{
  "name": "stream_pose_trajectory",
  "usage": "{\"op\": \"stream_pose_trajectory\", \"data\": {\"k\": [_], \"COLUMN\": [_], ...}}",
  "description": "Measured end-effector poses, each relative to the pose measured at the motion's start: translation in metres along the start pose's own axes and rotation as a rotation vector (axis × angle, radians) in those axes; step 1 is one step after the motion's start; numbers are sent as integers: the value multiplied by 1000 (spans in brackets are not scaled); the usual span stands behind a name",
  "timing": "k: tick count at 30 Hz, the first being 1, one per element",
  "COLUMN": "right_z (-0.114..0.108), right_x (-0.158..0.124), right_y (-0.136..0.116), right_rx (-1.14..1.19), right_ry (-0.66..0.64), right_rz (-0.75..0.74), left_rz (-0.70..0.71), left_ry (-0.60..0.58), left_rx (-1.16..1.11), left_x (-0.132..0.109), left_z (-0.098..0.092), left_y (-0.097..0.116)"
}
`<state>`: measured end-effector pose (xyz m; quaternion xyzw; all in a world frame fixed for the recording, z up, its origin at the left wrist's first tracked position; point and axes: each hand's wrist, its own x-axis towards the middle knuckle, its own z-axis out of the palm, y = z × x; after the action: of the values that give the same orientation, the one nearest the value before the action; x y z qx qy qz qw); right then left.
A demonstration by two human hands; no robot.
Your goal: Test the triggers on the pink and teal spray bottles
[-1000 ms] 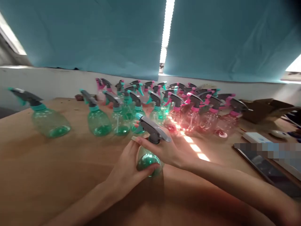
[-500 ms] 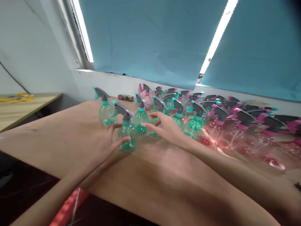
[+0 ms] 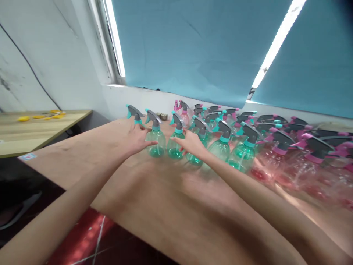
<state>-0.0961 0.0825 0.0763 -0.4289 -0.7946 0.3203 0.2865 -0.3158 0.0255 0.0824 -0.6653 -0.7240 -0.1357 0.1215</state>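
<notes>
My left hand (image 3: 138, 140) is curled around the left side of a green spray bottle (image 3: 156, 150) with a grey and teal trigger head, its thumb across the front. My right hand (image 3: 193, 142) reaches in from the right to the neighbouring green spray bottle (image 3: 175, 151). Its thumb lies over the front of that bottle and its index finger is at the far side. Both bottles stand upright, a small gap apart. Behind my left hand stands another green bottle, its teal-tipped trigger head (image 3: 134, 111) showing and its body mostly hidden.
More green bottles (image 3: 219, 149) continue the row to the right, followed by pink ones (image 3: 292, 173). Further bottles crowd behind them along the wall. Small blocks (image 3: 162, 116) lie at the back of the brown table (image 3: 154, 206). A side table (image 3: 24, 134) at left carries yellow pieces (image 3: 55, 115).
My left hand has moved its bottle back and into line beside the neighbouring one. My right thumb now lies further across its bottle. The view has swung left.
</notes>
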Motion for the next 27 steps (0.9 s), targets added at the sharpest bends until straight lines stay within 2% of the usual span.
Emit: {"op": "stream_pose_trajectory", "data": {"k": [10,17,22,24,27], "right_z": [15,16,16,14,10], "right_x": [12,12,10,6,-9], "right_y": [-2,2,0,-3,-7], "right_rx": [7,-34,-82,-113,-187], "right_ry": [34,34,25,25,47], "right_rz": [13,-5,-8,-25,-67], "left_rz": [-29,11,-29,-43,-50], "left_ry": [-34,24,44,61,76], "left_rx": [99,2,-60,-96,-168], "left_x": [21,4,5,2,-16], "left_z": [-2,0,5,5,1], "left_y": [2,0,-3,0,12]}}
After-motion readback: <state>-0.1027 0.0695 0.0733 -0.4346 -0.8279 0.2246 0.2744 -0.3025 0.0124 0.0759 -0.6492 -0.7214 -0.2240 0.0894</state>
